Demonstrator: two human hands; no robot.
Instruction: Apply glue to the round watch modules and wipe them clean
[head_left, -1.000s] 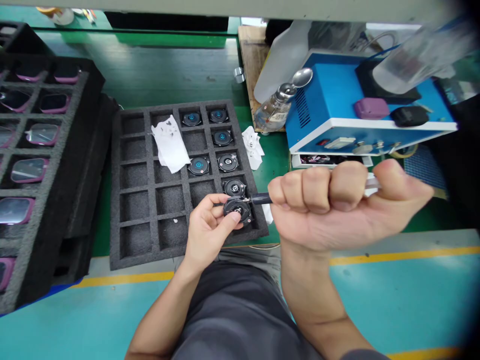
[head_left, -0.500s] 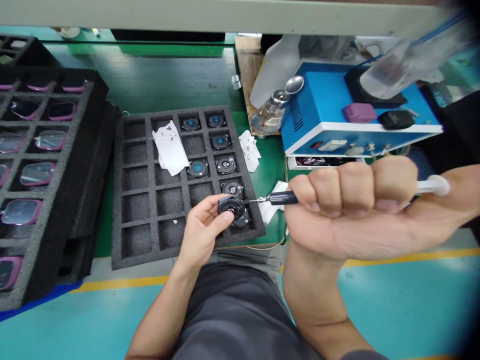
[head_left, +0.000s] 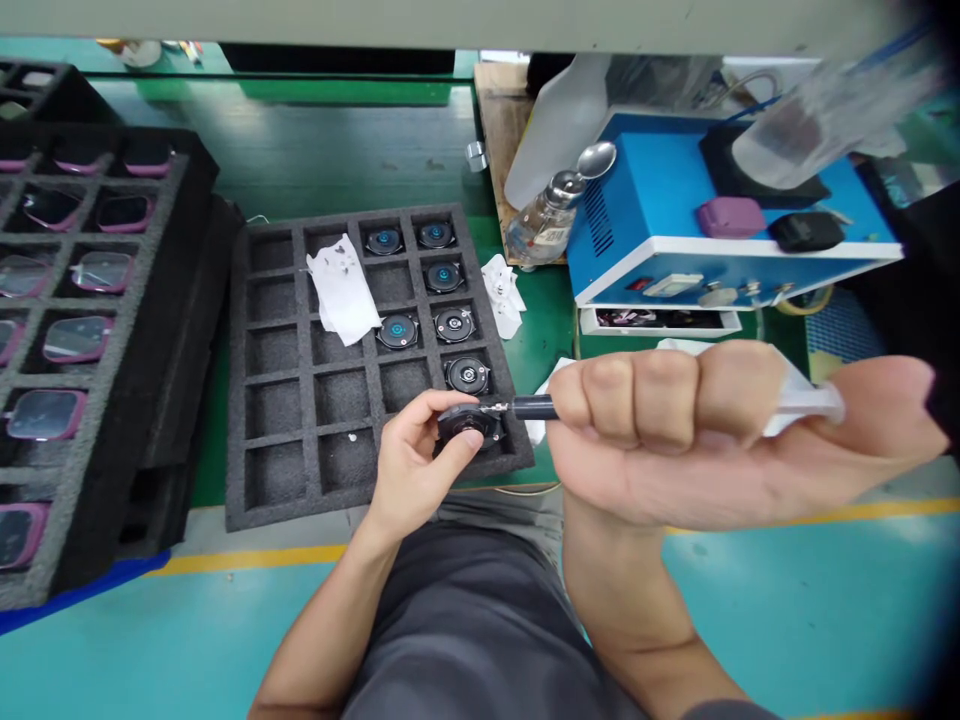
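My left hand [head_left: 420,465] pinches a round black watch [head_left: 459,422] between thumb and fingers, over the lower right cells of the dark foam tray [head_left: 274,395]. Closed in a fist, my right hand [head_left: 667,430] grips a syringe [head_left: 534,407] with a dark barrel, a metal tip and a white plunger end near the thumb. That tip meets the upper right edge of the watch, though exact contact is hard to make out. Several other round watches [head_left: 466,376] lie face down in the tray's two right columns. A white paper [head_left: 343,292] with small dark bits lies across the tray.
On the left stands a stacked foam tray [head_left: 161,270] with purple-framed pieces. Beyond my right hand is a blue machine [head_left: 660,190] with a purple case [head_left: 731,217] on top. A glass bottle [head_left: 544,225] and crumpled tissue [head_left: 502,295] sit right of the tray.
The syringe and my right hand have moved left, bringing the tip against or over the watch's edge. The held watch has tilted and shifted slightly right.
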